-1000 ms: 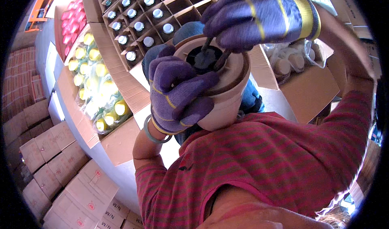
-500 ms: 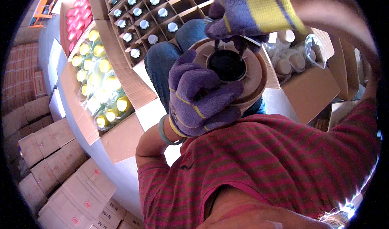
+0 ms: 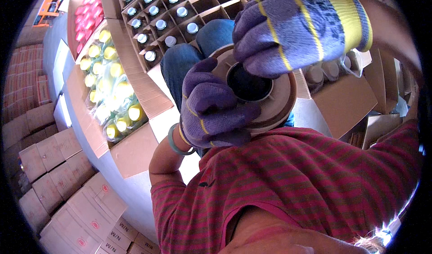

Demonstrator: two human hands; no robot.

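A round brown and cream reel-like thing (image 3: pixel 282 94) rests in front of my chest, near my knees. In its middle is a dark round opening (image 3: pixel 249 85) with a pale rim. My left hand (image 3: pixel 209 110), in a purple glove with yellow lines, is curled around its left and near side, the fingers lying beside the opening. Over the far right edge of the opening, my right hand (image 3: pixel 292 33) in a matching glove is closed, knuckles up. Its fingertips are hidden, and whatever they hold cannot be made out.
Beyond my knees stands a divided carton (image 3: pixel 203 15) of bottles with pale caps. Left of it are a box of yellow-capped bottles (image 3: pixel 105 89) and one with pink-red items (image 3: pixel 88 15). Another open carton (image 3: pixel 344 105) stands at right. Stacked cartons (image 3: pixel 83 211) fill the lower left.
My right hand has turned knuckles up and come nearer over the opening. The dark prongs and thin pale strip seen under it before are now hidden. My left hand has shifted slightly left.
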